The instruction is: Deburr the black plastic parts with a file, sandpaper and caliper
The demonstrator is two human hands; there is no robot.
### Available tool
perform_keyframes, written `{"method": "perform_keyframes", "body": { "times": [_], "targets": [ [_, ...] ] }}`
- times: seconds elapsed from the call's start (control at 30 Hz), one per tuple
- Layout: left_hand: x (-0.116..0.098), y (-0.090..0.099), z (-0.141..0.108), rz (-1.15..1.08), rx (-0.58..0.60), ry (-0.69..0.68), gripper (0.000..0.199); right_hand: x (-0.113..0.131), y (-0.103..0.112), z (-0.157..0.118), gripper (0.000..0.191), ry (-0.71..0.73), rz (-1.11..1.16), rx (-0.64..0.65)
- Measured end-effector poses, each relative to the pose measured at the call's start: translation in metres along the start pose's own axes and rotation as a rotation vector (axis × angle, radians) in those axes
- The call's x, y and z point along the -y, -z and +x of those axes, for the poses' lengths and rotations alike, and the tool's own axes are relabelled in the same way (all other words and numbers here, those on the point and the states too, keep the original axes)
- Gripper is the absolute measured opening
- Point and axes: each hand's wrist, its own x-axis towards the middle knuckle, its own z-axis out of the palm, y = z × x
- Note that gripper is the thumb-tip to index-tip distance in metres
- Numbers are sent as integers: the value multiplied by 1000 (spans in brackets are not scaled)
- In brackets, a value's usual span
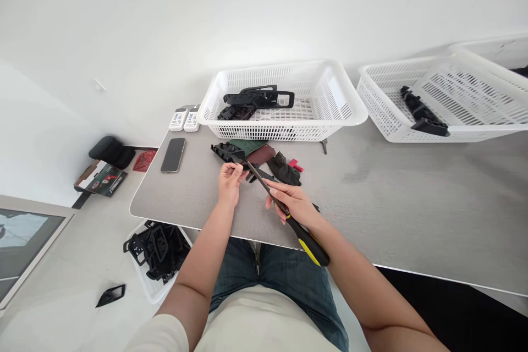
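Observation:
Over the front of the grey table, my left hand (230, 182) is closed on a black plastic part (226, 151), a bracket-like piece with studs. My right hand (291, 201) grips a long file (259, 176) by its dark blade. The file's black and yellow handle (307, 243) points back under my right forearm, and its tip touches or nearly touches the part near my left fingertips. Beside the part lie green sandpaper-like sheet (249, 146), a dark red sheet (264, 154), a crumpled black cloth or glove (285, 169) and a small red piece (295, 165).
A white basket (346, 113) with several black parts (262, 99) stands behind my hands. Another white basket (396, 132) sits to the right. A phone (172, 155) and two white boxes (185, 120) are left. On the floor stands a bin (153, 292) of black parts.

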Motion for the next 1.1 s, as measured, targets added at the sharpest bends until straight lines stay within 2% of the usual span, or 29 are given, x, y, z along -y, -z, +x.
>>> {"method": "perform_keyframes", "body": {
  "times": [0.13, 0.27, 0.57, 0.73, 0.9, 1.0, 1.1],
  "targets": [
    [2, -2, -2, 84, -81, -69, 48, 1, 3, 1, 66, 47, 11, -74],
    [4, -3, -3, 116, -121, -99, 48, 0, 4, 2, 64, 51, -10, -91],
    [5, -2, -5, 158, -108, -134, 55, -4, 1, 2, 62, 60, -169, -55],
    [4, -1, -5, 107, -92, -140, 52, -7, -2, 1, 58, 88, -313, -60],
    [4, 0, -4, 98, -94, -131, 52, -12, -2, 1, 54, 177, -466, -104],
    [4, -1, -3, 126, -100, -138, 53, -12, -2, 0, 51, 253, -483, -112],
    [2, -2, -3, 123, -114, -151, 54, -10, -2, -2, 50, 267, -501, -102]
  ]
}}
